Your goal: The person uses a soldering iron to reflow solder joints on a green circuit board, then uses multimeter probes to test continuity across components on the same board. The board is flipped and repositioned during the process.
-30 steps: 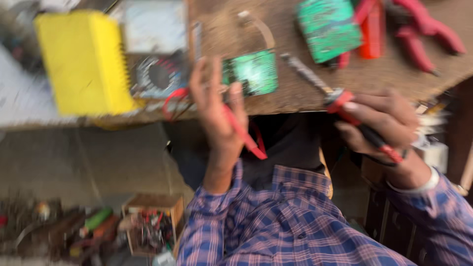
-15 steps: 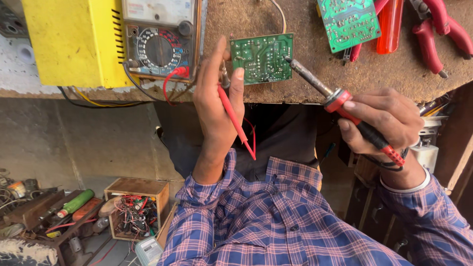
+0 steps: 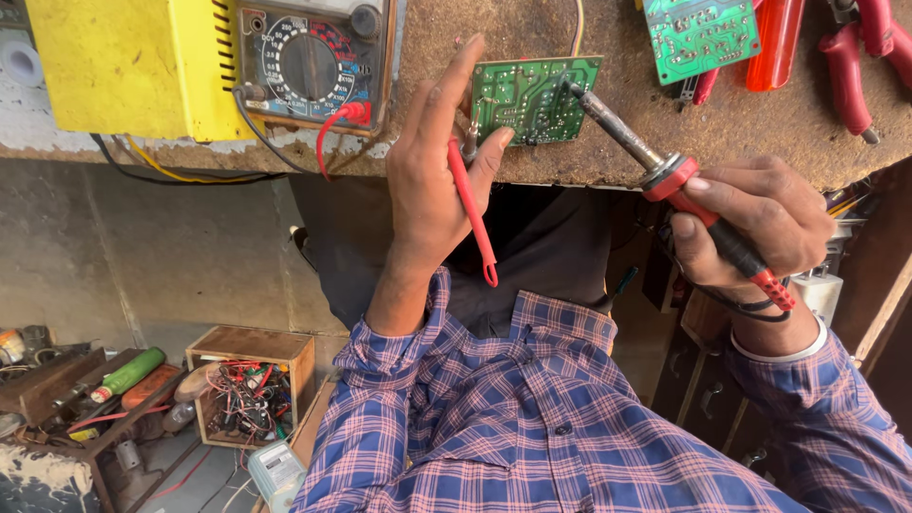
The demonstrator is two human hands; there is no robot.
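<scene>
The left hand [image 3: 432, 180] is closed around a slim red test probe [image 3: 472, 214], which runs down across the palm, while its thumb and forefinger press the edge of a small green printed circuit board [image 3: 534, 97] lying solder-side up on the worn brown wooden bench [image 3: 608, 57]. The right hand [image 3: 750, 223] is clamped on the red-and-black handle of a soldering iron [image 3: 665, 166], whose dark metal tip touches the upper right part of that board.

Just left of the board stands an analogue multimeter with a round dial [image 3: 309, 62], a red lead plugged into its lower edge; beside it sits a yellow metal box with side vents [image 3: 128, 66]. To the right of the board lie a second green circuit board [image 3: 701, 36], an orange-red translucent tool handle [image 3: 774, 43] and red-handled pliers [image 3: 855, 66], all well apart from the iron's tip. Below the bench edge, on the floor at the left, an open wooden box stuffed with tangled wires [image 3: 249, 394] stands near a green cylinder [image 3: 128, 373] and other clutter. Blue-and-pink checked sleeves [image 3: 532, 418] fill the lower foreground.
</scene>
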